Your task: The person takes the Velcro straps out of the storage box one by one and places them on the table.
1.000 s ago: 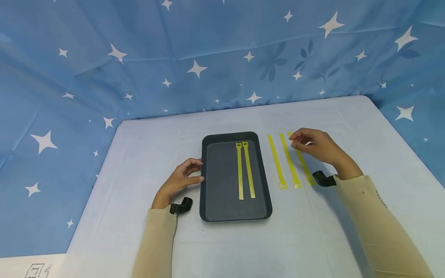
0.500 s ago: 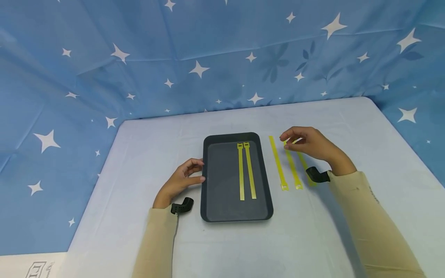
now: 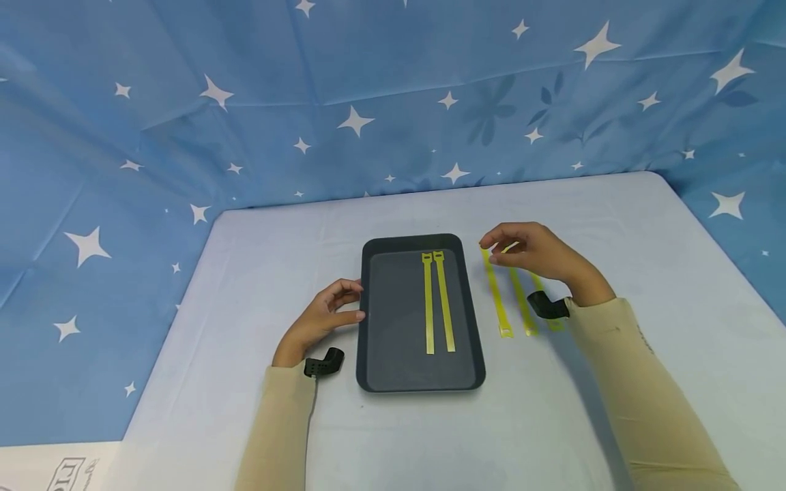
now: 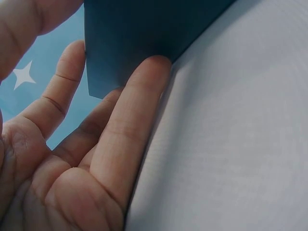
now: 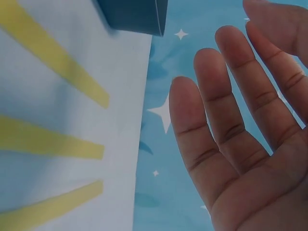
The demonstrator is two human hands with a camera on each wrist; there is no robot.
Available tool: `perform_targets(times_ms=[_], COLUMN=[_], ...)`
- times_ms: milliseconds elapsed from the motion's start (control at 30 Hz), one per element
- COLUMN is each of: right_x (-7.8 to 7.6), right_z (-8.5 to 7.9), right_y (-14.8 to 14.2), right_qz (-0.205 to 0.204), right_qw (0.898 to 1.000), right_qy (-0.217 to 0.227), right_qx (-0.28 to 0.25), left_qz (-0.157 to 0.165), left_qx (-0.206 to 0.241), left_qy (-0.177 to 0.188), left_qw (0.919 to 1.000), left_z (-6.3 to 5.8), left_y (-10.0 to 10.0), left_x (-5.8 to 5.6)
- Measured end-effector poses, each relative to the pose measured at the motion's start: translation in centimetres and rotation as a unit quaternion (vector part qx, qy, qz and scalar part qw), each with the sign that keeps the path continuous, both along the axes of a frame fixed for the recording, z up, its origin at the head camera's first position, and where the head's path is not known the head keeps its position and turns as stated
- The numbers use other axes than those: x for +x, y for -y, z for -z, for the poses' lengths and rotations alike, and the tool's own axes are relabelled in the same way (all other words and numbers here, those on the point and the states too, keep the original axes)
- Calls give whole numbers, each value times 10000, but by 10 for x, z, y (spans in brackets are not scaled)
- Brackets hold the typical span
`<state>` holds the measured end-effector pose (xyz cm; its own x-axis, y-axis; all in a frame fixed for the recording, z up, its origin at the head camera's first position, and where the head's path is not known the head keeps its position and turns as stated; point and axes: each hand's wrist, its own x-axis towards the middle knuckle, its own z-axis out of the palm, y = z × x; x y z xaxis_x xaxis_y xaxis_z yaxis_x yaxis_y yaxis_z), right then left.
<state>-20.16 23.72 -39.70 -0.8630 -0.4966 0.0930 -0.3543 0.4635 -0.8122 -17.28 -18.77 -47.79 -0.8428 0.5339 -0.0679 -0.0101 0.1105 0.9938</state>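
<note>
A dark grey rectangular tray (image 3: 393,372) lies on the table with two yellow cable-tie straps inside, a left strap (image 3: 429,307) and a right strap (image 3: 445,307). My left hand (image 3: 319,317) rests against the tray's left side; in the left wrist view its extended fingers (image 4: 130,120) touch the tray wall (image 4: 130,43). Right of the tray lie three more yellow straps, the nearest strap (image 3: 496,293) being closest to it. Over their far ends hovers my right hand (image 3: 534,252), fingers relaxed. In the right wrist view nothing is between its fingers (image 5: 187,106).
A white cloth covers the table (image 3: 417,436). Behind it hangs a blue curtain (image 3: 393,88) with white stars. Each wrist wears a black camera, a left camera (image 3: 324,363) and a right camera (image 3: 546,305). Printed lettering (image 3: 67,474) shows at the bottom left.
My right hand has moved left, from above the rightmost strap to above the far end of the strap nearest the tray. The left hand stays at the tray.
</note>
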Motion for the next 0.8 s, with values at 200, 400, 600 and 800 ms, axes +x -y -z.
perform_targets(times_ms=[200, 400, 600, 800], right_x=[-4, -4, -6, -10], right_z=[-1, 0, 3, 4], right_y=[9, 19, 29, 36], right_qz=[-83, -239, -462, -663], right_qw=[10000, 9997, 9989, 9975], right_qy=[47, 56, 47, 173], right_qx=[-10, -50, -87, -171], left_qz=[30, 36, 5, 7], left_qx=[17, 31, 11, 5], left_qy=[1, -66, -19, -32], left_qw=[10000, 10000, 10000, 10000], left_z=[-1, 0, -1, -3], left_y=[0, -1, -1, -1], left_x=[0, -1, -1, 0])
